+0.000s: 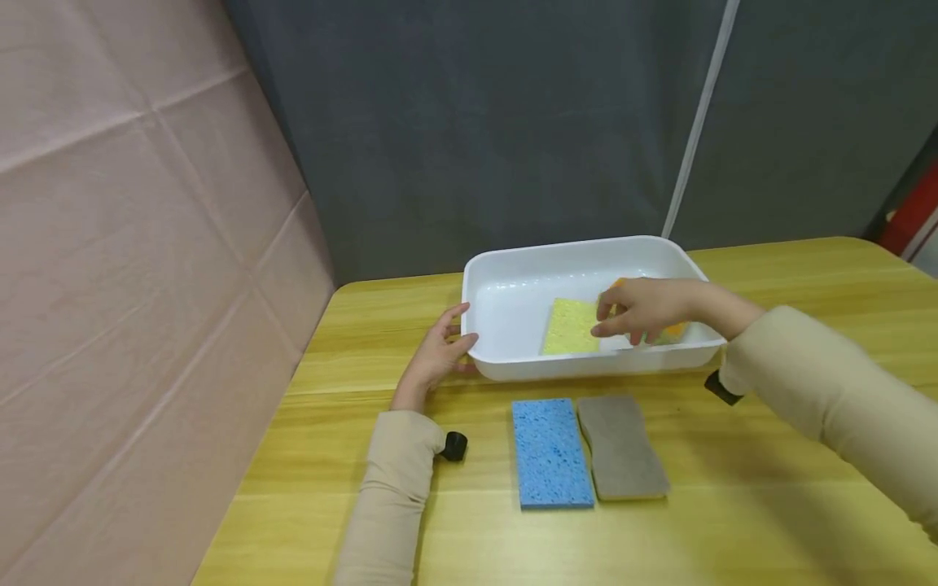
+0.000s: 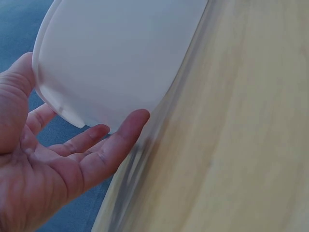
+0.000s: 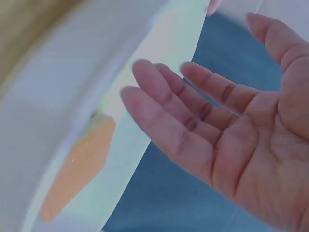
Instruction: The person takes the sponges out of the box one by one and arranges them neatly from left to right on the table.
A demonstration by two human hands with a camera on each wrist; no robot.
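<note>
A white plastic tub (image 1: 513, 281) stands on the wooden table. Inside it lie a yellow sponge (image 1: 570, 325) and an orange sponge (image 1: 677, 330), the orange one partly hidden behind my right hand (image 1: 624, 317). That hand hovers over the tub with straight, spread fingers (image 3: 164, 104) and holds nothing; the orange sponge (image 3: 77, 171) lies below it. My left hand (image 1: 453, 340) rests at the tub's left front corner, its straight fingers (image 2: 130, 128) against the tub wall (image 2: 120, 53). A blue sponge (image 1: 551, 452) and a grey-brown sponge (image 1: 623, 446) lie side by side in front of the tub.
A pink cloth wall (image 1: 132, 268) runs along the left of the table (image 1: 733, 521), and a dark grey curtain (image 1: 476, 122) hangs behind it. A white pole (image 1: 696, 122) leans behind the tub. Something red (image 1: 916, 216) shows at the far right.
</note>
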